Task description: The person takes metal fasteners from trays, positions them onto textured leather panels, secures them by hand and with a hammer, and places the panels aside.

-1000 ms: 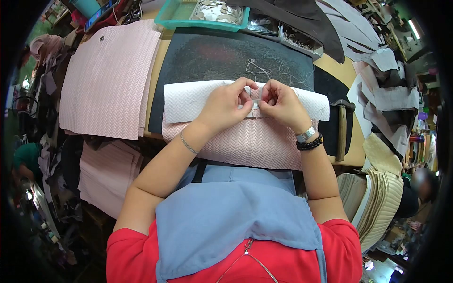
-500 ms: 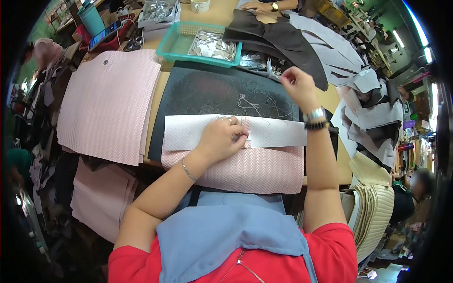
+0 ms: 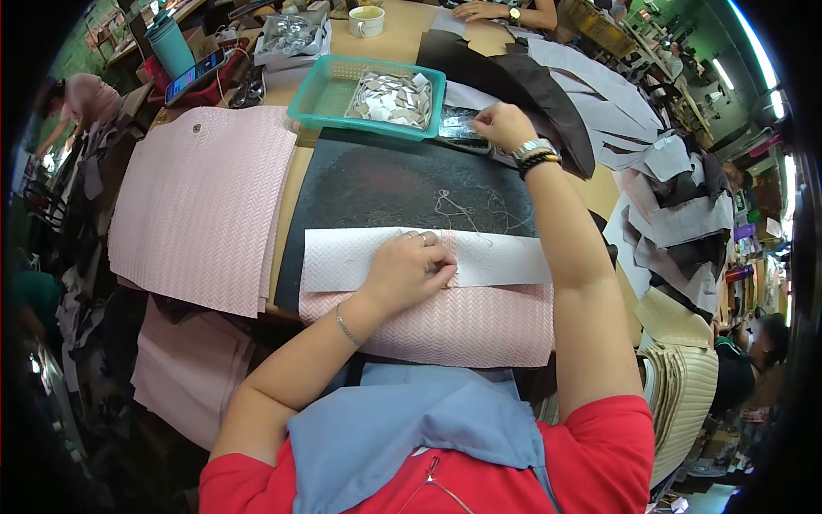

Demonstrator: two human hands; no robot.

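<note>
A dark work mat (image 3: 368,184) is spread across the table. To its left, pink woven-pattern sheets (image 3: 201,210) are stacked. Across the mat's near part a pink panel (image 3: 479,325) is laid, its white flap (image 3: 338,261) folded back. Beyond the mat's far edge a green tray (image 3: 329,86) is placed. On the flap, over the mat, the left hand (image 3: 409,270) is rested, thumb and forefinger brought together at the pink seam; whether anything is pinched cannot be told. Past the mat's far right edge, the right hand (image 3: 507,127) is held with fingers curled beside a container of shiny pieces (image 3: 456,125); whether its fingertips meet cannot be told.
</note>
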